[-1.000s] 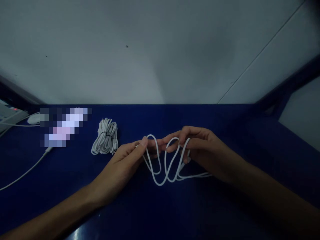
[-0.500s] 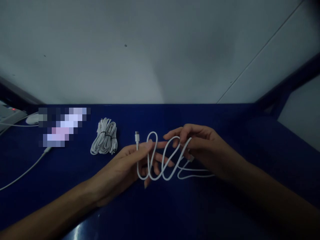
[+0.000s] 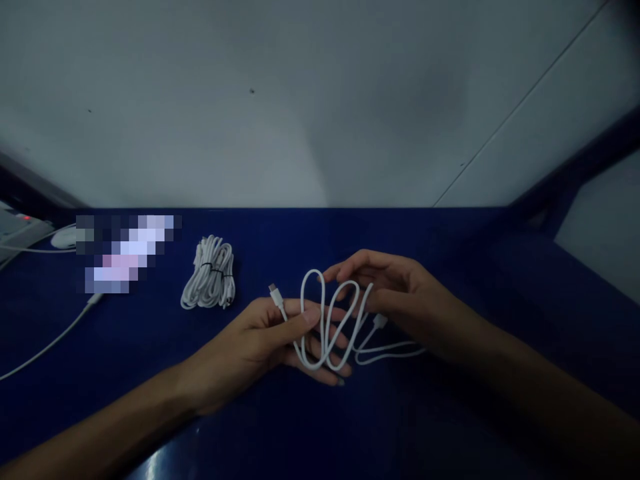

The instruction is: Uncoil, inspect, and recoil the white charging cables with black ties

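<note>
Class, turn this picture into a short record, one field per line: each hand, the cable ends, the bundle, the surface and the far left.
Left hand: thumb pressed over the looped white cable, fingers spread beneath
Right hand: thumb and fingers at the loops' right end
Cable ends: a plug sticks up by the left hand; another connector shows below the right thumb
Bundle: white cables bound with a dark tie
Surface: blue table
Far left: a pixelated bright object, details unreadable

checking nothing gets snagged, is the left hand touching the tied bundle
Apart: the head view shows a strip of blue table between the left hand and the bundle.
</note>
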`<state>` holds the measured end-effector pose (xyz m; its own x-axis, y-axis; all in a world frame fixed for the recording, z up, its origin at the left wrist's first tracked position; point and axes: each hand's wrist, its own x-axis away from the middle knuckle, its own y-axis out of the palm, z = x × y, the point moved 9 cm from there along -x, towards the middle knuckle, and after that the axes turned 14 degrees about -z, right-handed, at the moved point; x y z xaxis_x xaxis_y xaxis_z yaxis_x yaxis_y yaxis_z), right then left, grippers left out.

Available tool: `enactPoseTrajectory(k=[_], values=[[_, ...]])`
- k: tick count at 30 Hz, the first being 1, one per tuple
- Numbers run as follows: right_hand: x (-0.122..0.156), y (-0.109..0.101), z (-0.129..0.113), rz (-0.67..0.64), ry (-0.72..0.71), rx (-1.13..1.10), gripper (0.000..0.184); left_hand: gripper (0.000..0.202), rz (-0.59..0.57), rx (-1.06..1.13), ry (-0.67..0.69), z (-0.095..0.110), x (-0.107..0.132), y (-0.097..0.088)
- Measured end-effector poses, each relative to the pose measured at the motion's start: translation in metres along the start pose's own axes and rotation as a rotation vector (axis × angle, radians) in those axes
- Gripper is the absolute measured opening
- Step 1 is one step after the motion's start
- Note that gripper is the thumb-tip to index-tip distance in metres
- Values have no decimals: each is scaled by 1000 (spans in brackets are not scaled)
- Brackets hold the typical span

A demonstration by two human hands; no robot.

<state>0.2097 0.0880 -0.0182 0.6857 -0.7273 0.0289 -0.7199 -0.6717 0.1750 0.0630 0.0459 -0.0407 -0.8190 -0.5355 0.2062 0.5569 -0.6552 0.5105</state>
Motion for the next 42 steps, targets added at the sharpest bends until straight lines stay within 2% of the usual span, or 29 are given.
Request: enactPoseTrajectory(k=[3, 9, 12, 18, 24, 37, 42], values=[[2, 0, -4, 53, 23, 163, 15, 32, 11, -39, 3, 3, -1, 0], [16, -20, -13, 383, 57, 515, 13, 29, 135, -82, 41, 8, -2, -12], [21, -23, -14, 452, 121, 618, 14, 27, 193, -86, 61, 9, -1, -17], [19, -17, -10, 407, 219, 703, 28, 24, 227, -142, 78, 12, 0, -22], [10, -2, 1, 234, 179, 442, 28, 27, 186, -198, 72, 14, 0, -18], [6, 5, 2, 212, 86, 198, 21, 24, 246, -284, 66, 15, 1, -21], [7, 3, -1, 246, 81, 251, 20, 20, 304, -353, 92, 21, 5, -24]])
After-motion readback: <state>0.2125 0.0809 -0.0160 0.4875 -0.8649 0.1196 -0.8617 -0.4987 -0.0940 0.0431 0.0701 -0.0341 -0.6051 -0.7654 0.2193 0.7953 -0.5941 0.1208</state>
